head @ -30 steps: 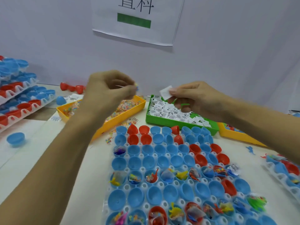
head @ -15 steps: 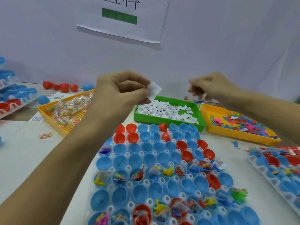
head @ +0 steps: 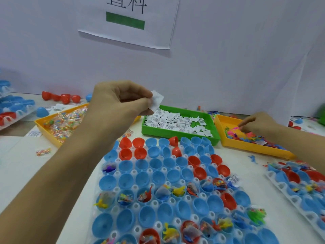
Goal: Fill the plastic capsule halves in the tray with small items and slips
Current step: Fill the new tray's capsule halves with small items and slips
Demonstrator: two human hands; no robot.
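A clear tray point(head: 134, 173) in front of me holds blue and red capsule halves point(head: 142, 184); several rows carry small toys and packets, others hold nothing. My left hand point(head: 121, 101) hovers above the tray's far end and pinches a white paper slip point(head: 156, 101) between thumb and fingers. My right hand point(head: 256, 124) reaches into the right yellow bin point(head: 253, 148) of small coloured toys, its fingertips down among them; whether it grips one is hidden. The green bin point(head: 175, 134) of white slips sits between the two hands.
A yellow bin of bagged beads point(head: 61, 124) stands at the left, with one loose bead bag point(head: 43, 152) on the table. A second capsule tray point(head: 299, 187) lies at the right, stacked trays point(head: 14, 110) at far left. A white wall with a paper sign point(head: 128, 22) closes the back.
The slip passed from my right hand to my left hand. My right hand then moved right and down into the yellow toy bin. The view shifted to the right.
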